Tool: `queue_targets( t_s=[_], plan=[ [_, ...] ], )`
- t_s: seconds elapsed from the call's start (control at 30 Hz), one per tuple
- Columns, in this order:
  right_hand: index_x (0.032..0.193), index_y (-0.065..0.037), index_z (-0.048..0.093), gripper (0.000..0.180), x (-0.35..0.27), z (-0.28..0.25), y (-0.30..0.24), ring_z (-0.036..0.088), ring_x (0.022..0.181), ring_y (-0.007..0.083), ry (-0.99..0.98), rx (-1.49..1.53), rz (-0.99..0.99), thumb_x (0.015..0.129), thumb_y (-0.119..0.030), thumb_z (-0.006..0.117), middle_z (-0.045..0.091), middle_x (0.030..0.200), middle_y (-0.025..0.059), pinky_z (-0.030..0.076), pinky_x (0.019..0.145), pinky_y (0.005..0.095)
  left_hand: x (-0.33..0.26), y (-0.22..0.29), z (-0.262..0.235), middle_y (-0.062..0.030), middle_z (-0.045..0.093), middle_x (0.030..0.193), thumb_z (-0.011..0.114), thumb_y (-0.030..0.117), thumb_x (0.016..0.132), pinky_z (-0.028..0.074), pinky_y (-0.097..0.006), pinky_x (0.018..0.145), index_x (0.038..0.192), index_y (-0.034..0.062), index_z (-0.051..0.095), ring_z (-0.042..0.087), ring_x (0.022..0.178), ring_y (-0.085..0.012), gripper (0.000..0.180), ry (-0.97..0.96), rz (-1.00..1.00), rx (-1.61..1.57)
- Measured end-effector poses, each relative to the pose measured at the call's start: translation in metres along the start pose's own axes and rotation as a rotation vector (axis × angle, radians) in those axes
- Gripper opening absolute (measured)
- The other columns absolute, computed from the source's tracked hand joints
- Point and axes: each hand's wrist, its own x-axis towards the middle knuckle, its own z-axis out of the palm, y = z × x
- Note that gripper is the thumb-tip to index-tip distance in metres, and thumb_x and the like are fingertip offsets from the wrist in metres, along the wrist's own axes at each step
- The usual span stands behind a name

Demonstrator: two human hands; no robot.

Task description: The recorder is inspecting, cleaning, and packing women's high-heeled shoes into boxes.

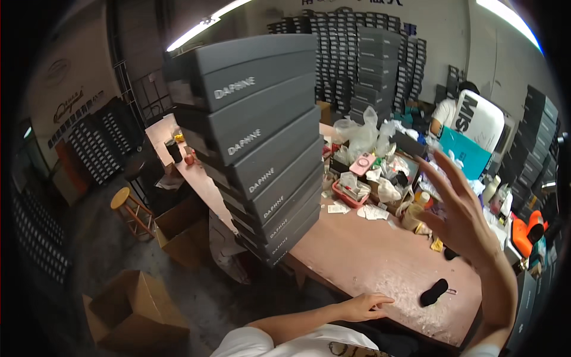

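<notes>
Dark grey cardboard, w/ pale lettering on the near faces: a tall stack of boxes at the left part of the pinkish desk, approx 7 high, none of them touched by the hands. Left hand is low at the near edge of the desk, palm down, fingers loosely bent w/ a modest gap, nothing seen in it; can't tell if the fingertips touch the desk. Right hand is up in the air at the right, fingers spread wide, no item in it, well apart from the left one.

Black oblong item lies on the near right part of the desk, btwn the two hands but closer to the left, just beside it, not touching. Desk top is scuffed whitish there.

Far side of desk = clutter: clear plastic bags, pink phone, red basket w/ stuff in it, white paper tags in front. Far right: orange thing, teal box, & a co-worker partly hidden behind a white panel.

Left, on floor: wooden stool, open brown carton nearer. More stacked boxes along the far wall.
</notes>
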Motion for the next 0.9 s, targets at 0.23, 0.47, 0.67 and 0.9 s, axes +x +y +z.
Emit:
queue_targets(
  t_s=[0.23, 0.47, 0.67, 0.9],
  plan=[
    [0.129, -0.018, 0.052, 0.072, 0.230, 0.024, -0.126, 0.036, 0.133, 0.0321, 0.168, -0.559, -0.719, 0.064, -0.028, 0.082, 0.036, 0.145, 0.0113, 0.038, 0.102, 0.0470, 0.002, 0.010, 0.013, -0.0164, 0.058, 0.109, 0.061, 0.020, 0.090, 0.047, -0.035, 0.087, 0.134, 0.0036, 0.049, 0.058, 0.097, -0.0255, 0.048, -0.103, 0.137, 0.023],
    [0.112, -0.018, 0.064, 0.050, 0.225, 0.035, -0.080, 0.033, 0.132, 0.0295, 0.132, -0.801, -0.565, 0.065, -0.023, 0.081, 0.039, 0.141, 0.0057, 0.041, 0.097, 0.0491, -0.004, 0.003, 0.000, -0.0179, 0.056, 0.117, 0.062, 0.021, 0.090, 0.047, -0.036, 0.091, 0.131, -0.0007, 0.049, 0.058, 0.105, -0.0243, 0.048, 0.006, 0.173, 0.125],
    [0.100, -0.009, 0.065, 0.030, 0.022, -0.015, -0.004, 0.046, 0.119, 0.0351, 0.423, -0.470, -0.457, 0.070, -0.005, 0.070, 0.053, 0.125, 0.0099, 0.044, 0.094, 0.0501, -0.006, 0.035, -0.079, -0.0077, 0.050, 0.128, 0.064, 0.022, 0.091, 0.045, -0.028, 0.092, 0.133, 0.0058, 0.046, 0.054, 0.102, -0.0145, 0.048, 0.592, 0.463, -0.646],
    [0.089, -0.011, 0.063, 0.022, -0.264, 0.064, -0.028, 0.048, 0.118, 0.0309, 0.067, -0.189, -0.012, 0.073, -0.018, 0.076, 0.053, 0.123, 0.0072, 0.041, 0.100, 0.0586, 0.070, 0.016, -0.054, -0.0057, 0.031, 0.150, 0.040, 0.059, 0.094, 0.031, -0.038, 0.110, 0.149, 0.0162, 0.025, 0.033, 0.136, -0.0211, 0.072, 0.373, 0.165, -1.024]
  ],
)
